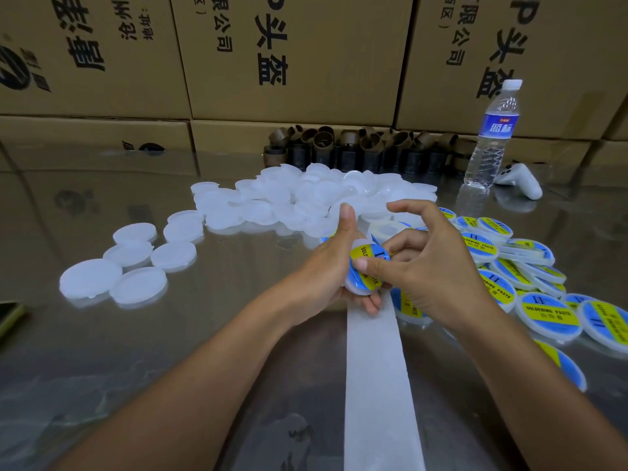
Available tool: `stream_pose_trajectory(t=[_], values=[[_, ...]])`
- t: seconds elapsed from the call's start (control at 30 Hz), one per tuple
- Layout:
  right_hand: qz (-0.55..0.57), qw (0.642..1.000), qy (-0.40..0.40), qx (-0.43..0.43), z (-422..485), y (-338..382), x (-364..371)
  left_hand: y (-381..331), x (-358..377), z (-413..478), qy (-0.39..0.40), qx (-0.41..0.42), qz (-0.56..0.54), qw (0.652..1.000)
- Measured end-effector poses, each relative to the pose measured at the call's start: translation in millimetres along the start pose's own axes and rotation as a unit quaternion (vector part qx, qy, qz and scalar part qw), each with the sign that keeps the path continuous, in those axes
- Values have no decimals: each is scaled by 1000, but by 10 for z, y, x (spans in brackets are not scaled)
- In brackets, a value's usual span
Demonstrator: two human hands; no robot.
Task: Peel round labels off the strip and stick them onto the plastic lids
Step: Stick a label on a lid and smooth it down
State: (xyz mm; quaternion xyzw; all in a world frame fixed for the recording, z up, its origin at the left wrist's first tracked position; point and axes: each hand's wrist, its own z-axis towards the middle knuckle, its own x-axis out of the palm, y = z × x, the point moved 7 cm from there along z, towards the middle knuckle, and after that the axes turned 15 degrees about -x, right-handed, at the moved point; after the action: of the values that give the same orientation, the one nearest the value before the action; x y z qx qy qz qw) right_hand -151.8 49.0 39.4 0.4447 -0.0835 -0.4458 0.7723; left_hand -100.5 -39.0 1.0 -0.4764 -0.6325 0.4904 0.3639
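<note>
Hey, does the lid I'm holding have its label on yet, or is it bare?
On. The lid held in the left hand shows a blue and yellow label across its face; the right hand thumb presses it.

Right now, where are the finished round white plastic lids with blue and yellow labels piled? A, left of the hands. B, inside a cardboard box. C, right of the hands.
C: the round white plastic lids with blue and yellow labels are heaped right of the right hand, bare white plastic lids left of the left hand; both hold one labelled lid.
</note>
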Motion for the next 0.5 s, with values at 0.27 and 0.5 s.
stream_pose_trajectory(t=[0.27,0.5], values=[[-114,987,74,-81,-25,77,113,16,2,-14,10,-2,-39,999],[-133,986,57,-87,-18,90,78,57,-10,-16,-5,-12,-38,999]])
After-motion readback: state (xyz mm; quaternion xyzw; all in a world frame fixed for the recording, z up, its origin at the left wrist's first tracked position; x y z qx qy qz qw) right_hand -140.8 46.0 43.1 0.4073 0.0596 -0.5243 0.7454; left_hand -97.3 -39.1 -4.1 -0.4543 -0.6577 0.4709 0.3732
